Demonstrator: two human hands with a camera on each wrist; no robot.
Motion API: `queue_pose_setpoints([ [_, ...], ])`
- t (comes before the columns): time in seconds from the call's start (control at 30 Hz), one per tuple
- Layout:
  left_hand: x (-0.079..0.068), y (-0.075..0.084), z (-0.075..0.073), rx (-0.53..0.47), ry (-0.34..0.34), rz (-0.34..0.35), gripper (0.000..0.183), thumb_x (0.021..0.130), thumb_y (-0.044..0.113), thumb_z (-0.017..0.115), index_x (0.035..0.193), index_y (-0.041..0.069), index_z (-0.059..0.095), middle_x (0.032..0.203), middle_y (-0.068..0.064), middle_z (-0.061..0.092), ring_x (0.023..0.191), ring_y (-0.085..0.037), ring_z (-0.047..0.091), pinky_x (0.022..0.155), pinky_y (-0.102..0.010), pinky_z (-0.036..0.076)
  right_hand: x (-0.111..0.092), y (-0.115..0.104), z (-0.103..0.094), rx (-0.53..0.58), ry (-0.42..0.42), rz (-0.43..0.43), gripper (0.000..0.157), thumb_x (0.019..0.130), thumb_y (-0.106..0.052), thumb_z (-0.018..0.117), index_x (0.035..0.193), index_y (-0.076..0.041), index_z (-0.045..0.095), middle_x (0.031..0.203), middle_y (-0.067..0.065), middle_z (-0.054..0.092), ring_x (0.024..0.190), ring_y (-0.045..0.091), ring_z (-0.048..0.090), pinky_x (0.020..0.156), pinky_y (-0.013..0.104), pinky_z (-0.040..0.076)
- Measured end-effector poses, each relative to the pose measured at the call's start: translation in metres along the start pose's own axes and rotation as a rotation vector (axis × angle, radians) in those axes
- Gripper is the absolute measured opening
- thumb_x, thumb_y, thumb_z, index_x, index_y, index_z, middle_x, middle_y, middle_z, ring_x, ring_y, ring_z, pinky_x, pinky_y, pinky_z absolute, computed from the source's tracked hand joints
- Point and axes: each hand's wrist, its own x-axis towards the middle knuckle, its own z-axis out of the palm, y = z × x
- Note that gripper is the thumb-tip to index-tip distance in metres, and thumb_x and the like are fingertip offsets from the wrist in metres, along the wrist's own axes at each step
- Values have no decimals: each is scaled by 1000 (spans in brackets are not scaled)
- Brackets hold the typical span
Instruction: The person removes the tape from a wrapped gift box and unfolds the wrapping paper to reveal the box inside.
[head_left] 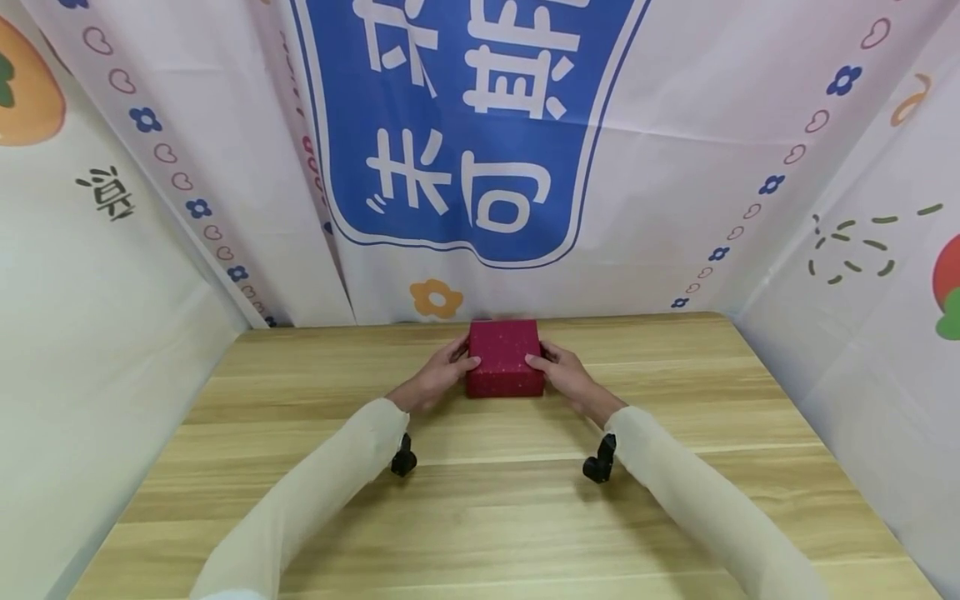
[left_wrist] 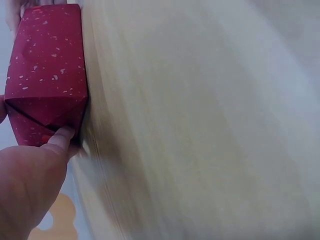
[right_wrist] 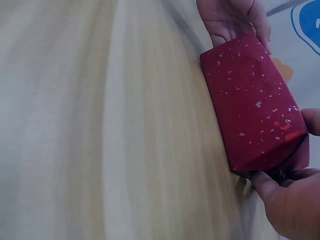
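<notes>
A box wrapped in dark red paper with light flecks (head_left: 504,358) is at the far side of the wooden table, close to the back cloth. My left hand (head_left: 441,372) holds its left end and my right hand (head_left: 567,375) holds its right end, thumbs toward the near corners. In the left wrist view, the folded end of the wrapped box (left_wrist: 47,55) shows a diagonal seam, with the left thumb (left_wrist: 62,137) pressed on it. From the right wrist view, the right hand (right_wrist: 295,205) grips the opposite folded end; its fingertips are partly hidden.
The wooden table (head_left: 480,500) has light grain and reaches a printed white cloth (head_left: 675,167) behind it. More printed cloth hangs along the left side (head_left: 90,333) and the right side (head_left: 862,358). Small black devices (head_left: 403,458) hang under both sleeved wrists.
</notes>
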Motion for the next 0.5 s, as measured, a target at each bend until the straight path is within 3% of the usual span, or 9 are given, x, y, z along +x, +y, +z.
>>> queue_pose_setpoints([
  [0.27, -14, 1, 3, 1, -9, -9, 71, 102, 16, 52, 159, 11, 11, 166, -11, 12, 154, -28, 11, 122, -45, 21, -14, 1, 3, -10, -6, 6, 73, 98, -30, 59, 157, -7, 22, 161, 16, 28, 145, 31, 35, 118, 43, 32],
  [0.5, -27, 1, 9, 6, -8, -37, 72, 101, 17, 54, 159, 12, 12, 166, -11, 15, 154, -27, 12, 122, -44, 20, -25, 3, 5, 2, -16, 38, 74, 97, -27, 60, 157, -8, 22, 161, 15, 29, 144, 31, 36, 118, 44, 31],
])
